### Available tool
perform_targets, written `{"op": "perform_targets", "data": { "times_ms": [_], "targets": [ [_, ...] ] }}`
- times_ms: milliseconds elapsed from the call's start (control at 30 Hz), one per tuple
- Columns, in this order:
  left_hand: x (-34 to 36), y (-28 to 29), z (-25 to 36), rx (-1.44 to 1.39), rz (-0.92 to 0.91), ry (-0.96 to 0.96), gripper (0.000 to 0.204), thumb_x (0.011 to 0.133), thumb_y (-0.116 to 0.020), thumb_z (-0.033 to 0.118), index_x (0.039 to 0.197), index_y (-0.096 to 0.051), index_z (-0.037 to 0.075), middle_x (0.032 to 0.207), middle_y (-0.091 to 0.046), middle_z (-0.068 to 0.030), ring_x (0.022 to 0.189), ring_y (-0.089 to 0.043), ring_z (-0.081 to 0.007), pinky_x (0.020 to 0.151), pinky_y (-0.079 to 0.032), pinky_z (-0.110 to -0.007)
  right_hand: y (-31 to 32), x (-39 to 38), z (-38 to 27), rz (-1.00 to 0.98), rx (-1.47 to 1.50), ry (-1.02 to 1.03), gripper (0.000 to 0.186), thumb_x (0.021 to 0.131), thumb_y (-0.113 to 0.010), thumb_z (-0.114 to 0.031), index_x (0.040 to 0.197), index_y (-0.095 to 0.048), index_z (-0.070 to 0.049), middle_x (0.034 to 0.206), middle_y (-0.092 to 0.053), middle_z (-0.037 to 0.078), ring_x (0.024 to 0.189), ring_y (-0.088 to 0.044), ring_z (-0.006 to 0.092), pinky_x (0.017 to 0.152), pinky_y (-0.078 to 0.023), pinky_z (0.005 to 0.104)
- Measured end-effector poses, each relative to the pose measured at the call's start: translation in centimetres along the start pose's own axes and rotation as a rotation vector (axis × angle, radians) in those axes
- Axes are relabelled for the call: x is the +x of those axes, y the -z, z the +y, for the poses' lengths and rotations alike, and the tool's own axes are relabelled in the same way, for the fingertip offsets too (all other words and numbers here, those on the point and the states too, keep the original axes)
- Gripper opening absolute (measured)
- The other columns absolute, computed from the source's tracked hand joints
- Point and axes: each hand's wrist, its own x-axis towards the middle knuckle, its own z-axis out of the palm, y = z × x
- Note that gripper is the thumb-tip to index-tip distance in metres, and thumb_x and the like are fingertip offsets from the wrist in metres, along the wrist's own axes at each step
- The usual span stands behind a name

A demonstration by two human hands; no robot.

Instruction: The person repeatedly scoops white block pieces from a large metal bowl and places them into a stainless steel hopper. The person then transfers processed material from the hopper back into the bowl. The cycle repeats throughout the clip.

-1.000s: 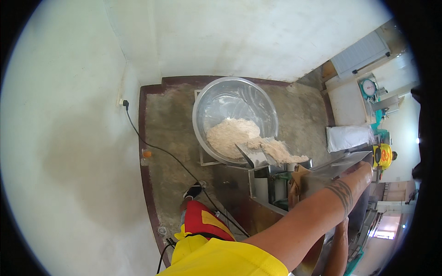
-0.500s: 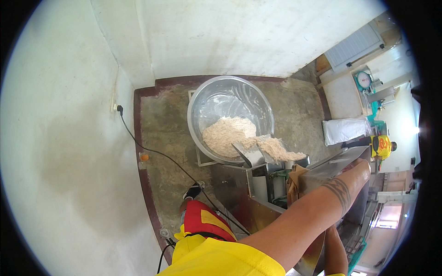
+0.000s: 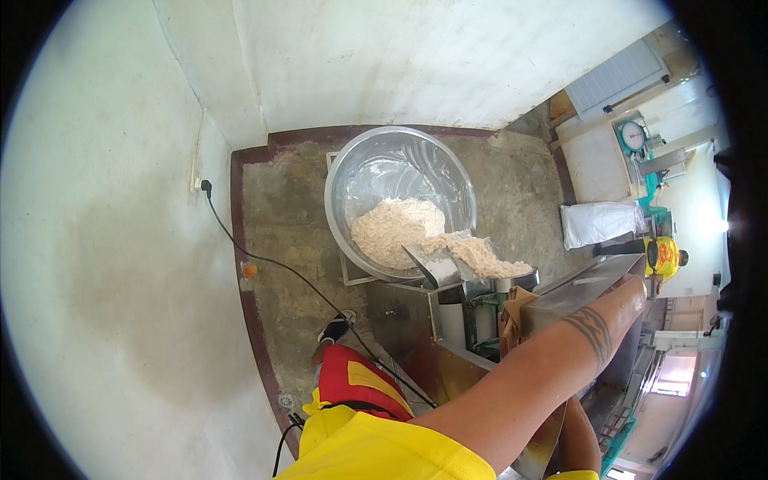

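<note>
My left arm reaches across a metal machine [image 3: 400, 316] to its hopper [image 3: 572, 288]. My left hand [image 3: 634, 290] is at the hopper's far side, its fingers hidden. Below it, my right forearm [image 3: 579, 442] comes up from the lower edge; the left arm and the metal hide that hand. Pale, crumbly mash [image 3: 488, 258] lies along the machine's outlet and over a metal chute [image 3: 436, 268]. The chute slopes into a wide metal basin [image 3: 344, 160], where a heap of the same mash [image 3: 396, 228] sits.
A black power cord [image 3: 284, 274] runs from a wall socket [image 3: 200, 185] across the floor to the machine. White walls stand left and ahead. At right are a white sack [image 3: 600, 224], a dial scale [image 3: 632, 136] and another person in a yellow shirt [image 3: 662, 258].
My right forearm has shifted slightly left. My left arm stays nearly in place over the hopper. The view has tilted a little, and the mash looks much the same.
</note>
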Motion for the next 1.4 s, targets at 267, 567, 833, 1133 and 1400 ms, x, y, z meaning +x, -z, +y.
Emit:
{"op": "perform_targets", "data": {
  "times_ms": [267,567,833,1133,1400],
  "targets": [
    [1.1,0.1,1.0,0.023,-0.001,-0.020,0.037,0.086,-0.073,0.025,0.114,-0.072,0.001,0.110,-0.073,-0.0156,0.093,-0.072,-0.0259,0.081,-0.058,-0.041,2.1,0.2,0.8,0.065,-0.061,0.017,0.047,0.088,-0.067,-0.031,0.131,-0.062,-0.012,0.138,-0.057,0.012,0.134,-0.041,0.0334,0.113,-0.027,0.0509],
    [2.3,0.3,1.9,0.037,-0.013,-0.019,0.038,0.085,-0.075,0.027,0.113,-0.072,0.001,0.110,-0.073,-0.0155,0.093,-0.072,-0.0255,0.081,-0.057,-0.041,1.8,-0.4,1.9,0.091,-0.072,0.025,0.051,0.087,-0.067,-0.033,0.134,-0.060,-0.013,0.142,-0.055,0.013,0.138,-0.038,0.0353,0.116,-0.024,0.0531],
    [3.9,1.1,2.5,0.066,-0.020,0.006,0.040,0.085,-0.077,0.028,0.113,-0.072,0.000,0.109,-0.073,-0.0153,0.093,-0.072,-0.0252,0.081,-0.057,-0.041,1.2,-2.3,4.3,0.124,-0.108,0.006,0.056,0.086,-0.068,-0.035,0.137,-0.059,-0.013,0.146,-0.053,0.013,0.143,-0.034,0.0370,0.119,-0.021,0.0550],
    [4.6,2.3,3.1,0.106,-0.057,0.024,0.042,0.084,-0.079,0.029,0.113,-0.072,0.000,0.108,-0.074,-0.0152,0.093,-0.072,-0.0249,0.081,-0.057,-0.041,-1.1,-1.3,3.8,0.418,-0.026,0.184,0.063,0.082,-0.073,-0.036,0.138,-0.058,-0.012,0.146,-0.053,0.015,0.144,-0.034,0.0392,0.121,-0.019,0.0530],
    [5.4,-1.1,0.9,0.145,-0.346,0.166,0.043,0.083,-0.081,0.030,0.112,-0.072,0.000,0.108,-0.074,-0.0151,0.093,-0.071,-0.0246,0.081,-0.057,-0.041,1.4,-2.1,2.3,0.516,0.154,0.048,0.039,0.078,-0.077,-0.014,0.115,-0.066,-0.005,0.107,-0.070,0.016,0.092,-0.069,0.0317,0.080,-0.055,0.0397]
  ]
}}
